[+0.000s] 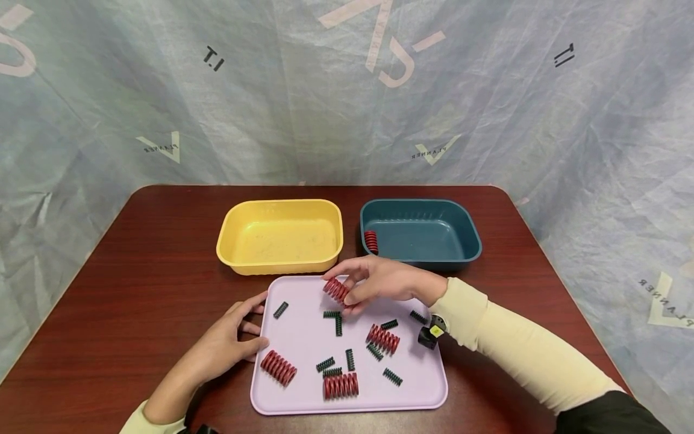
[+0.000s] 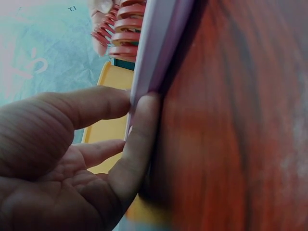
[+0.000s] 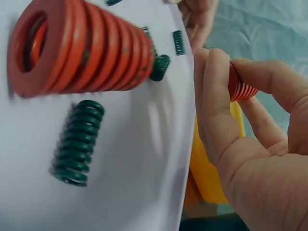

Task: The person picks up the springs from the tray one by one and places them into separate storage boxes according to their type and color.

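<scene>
My right hand (image 1: pixel 379 282) pinches a large red spring (image 1: pixel 336 290) between thumb and fingers, over the far edge of the lilac tray (image 1: pixel 303 405). The same spring (image 3: pixel 244 89) shows between the fingertips in the right wrist view. My left hand (image 1: pixel 219 343) grips the tray's left edge, with the thumb and fingers on either side of the rim in the left wrist view. On the tray lie three more large red springs, among them one at the front left (image 1: pixel 279 368), and several small green springs, one of them (image 3: pixel 78 143) near my right wrist.
A yellow bin (image 1: pixel 279 265) stands behind the tray at the left. To its right is a dark teal bin (image 1: pixel 472 241) with a red spring (image 1: pixel 371 242) inside against its left wall. Both stand on the dark red wooden table (image 1: pixel 135 271), before a grey cloth backdrop (image 1: pixel 293 120).
</scene>
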A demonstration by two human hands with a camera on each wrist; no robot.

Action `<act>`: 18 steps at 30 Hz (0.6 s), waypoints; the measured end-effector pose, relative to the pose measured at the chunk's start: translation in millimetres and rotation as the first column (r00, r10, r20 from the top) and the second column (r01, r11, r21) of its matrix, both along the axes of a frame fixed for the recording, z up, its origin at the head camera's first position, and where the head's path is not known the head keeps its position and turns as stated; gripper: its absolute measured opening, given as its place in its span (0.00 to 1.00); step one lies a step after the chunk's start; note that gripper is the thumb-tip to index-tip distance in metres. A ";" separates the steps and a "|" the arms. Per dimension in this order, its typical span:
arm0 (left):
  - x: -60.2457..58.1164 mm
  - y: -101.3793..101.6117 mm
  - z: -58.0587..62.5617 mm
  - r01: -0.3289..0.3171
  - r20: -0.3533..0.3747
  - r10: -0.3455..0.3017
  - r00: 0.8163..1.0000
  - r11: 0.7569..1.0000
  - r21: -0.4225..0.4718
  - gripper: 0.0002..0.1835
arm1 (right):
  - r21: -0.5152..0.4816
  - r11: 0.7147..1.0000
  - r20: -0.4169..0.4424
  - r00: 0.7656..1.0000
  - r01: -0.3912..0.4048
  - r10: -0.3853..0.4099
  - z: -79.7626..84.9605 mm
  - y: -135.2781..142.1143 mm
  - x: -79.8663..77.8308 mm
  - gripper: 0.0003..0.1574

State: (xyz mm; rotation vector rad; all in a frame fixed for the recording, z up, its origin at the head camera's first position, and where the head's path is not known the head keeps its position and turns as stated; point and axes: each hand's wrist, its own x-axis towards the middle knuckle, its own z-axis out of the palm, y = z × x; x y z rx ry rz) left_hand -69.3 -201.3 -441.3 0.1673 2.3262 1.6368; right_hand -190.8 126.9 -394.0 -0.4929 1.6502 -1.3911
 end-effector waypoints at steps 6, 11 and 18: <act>-0.3 -0.4 -0.8 0.001 -0.003 -0.001 1.000 1.000 0.000 0.45 | -0.066 0.998 0.042 0.999 0.014 -0.012 8.6 11.1 -4.9 0.36; -0.1 -0.3 0.0 0.001 -0.002 -0.001 1.000 1.000 -0.004 0.45 | -0.092 0.995 0.071 0.997 0.036 -0.029 19.4 19.5 -9.5 0.35; 0.4 -0.6 -1.0 0.001 -0.009 -0.001 1.000 1.000 -0.006 0.45 | -0.132 0.990 0.078 0.996 0.055 -0.045 28.5 33.4 -18.2 0.36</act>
